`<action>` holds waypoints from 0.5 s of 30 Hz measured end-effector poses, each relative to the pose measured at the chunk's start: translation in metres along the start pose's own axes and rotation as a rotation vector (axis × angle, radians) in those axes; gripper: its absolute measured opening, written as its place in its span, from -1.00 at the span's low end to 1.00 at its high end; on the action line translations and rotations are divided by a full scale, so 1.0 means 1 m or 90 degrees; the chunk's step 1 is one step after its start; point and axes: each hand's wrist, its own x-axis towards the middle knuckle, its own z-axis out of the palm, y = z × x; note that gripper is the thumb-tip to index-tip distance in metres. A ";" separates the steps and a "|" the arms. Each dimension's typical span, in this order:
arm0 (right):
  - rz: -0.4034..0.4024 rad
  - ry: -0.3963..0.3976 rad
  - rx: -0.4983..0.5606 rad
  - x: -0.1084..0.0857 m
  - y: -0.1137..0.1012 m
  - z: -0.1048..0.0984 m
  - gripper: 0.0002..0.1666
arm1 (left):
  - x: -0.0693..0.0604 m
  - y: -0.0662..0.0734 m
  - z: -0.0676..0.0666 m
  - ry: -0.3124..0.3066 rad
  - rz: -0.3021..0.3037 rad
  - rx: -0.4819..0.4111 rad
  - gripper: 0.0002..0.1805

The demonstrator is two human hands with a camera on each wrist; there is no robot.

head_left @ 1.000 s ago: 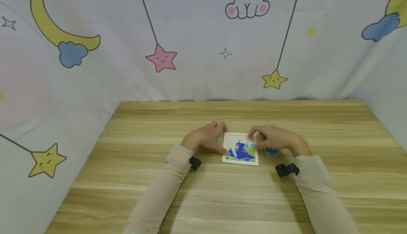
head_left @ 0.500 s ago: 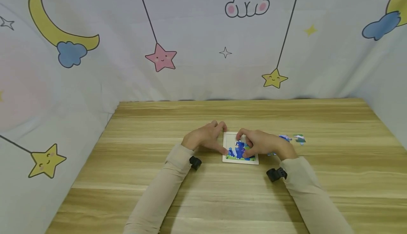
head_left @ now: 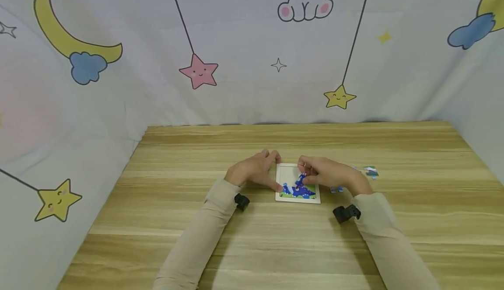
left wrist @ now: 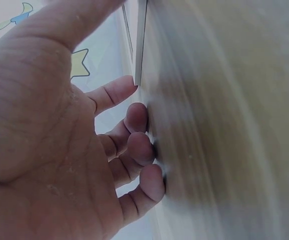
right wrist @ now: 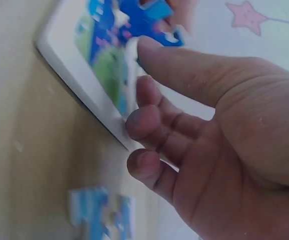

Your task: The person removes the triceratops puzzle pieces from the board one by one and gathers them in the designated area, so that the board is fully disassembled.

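Observation:
A square white-framed jigsaw puzzle board (head_left: pixel 298 200) with a blue dinosaur picture lies on the table; its lower part is filled and pale backing shows above. My left hand (head_left: pixel 256 169) holds the board's left side, thumb on the lower left of the frame and index finger at the upper left corner. In the left wrist view the index fingertip touches the frame's corner (left wrist: pixel 138 75). Over the board, my right hand (head_left: pixel 328 173) pinches a blue puzzle piece (head_left: pixel 301 179), tilted, between thumb and fingers. Up close, the piece (right wrist: pixel 152 25) looks raised from the picture; part is hidden.
On the wooden table (head_left: pixel 252 246), right of the board, lie a green-and-white puzzle piece (head_left: pixel 371 171) and a blue piece (head_left: pixel 336 190). Another piece is mostly hidden behind the right hand. A printed cloth (head_left: pixel 244 93) hangs behind the table.
My right hand has come left over the board, then drawn back slightly, pinching the blue piece, which has turned from upright to tilted. My left hand has stayed on the frame.

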 end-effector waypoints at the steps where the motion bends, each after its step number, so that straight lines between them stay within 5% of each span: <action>1: -0.005 0.004 0.001 -0.002 0.001 -0.003 -0.83 | 0.000 0.000 0.000 0.000 0.001 0.000 -0.12; 15: 0.018 0.073 0.042 -0.054 0.019 -0.048 -0.93 | 0.000 -0.003 0.001 0.002 0.029 -0.017 -0.14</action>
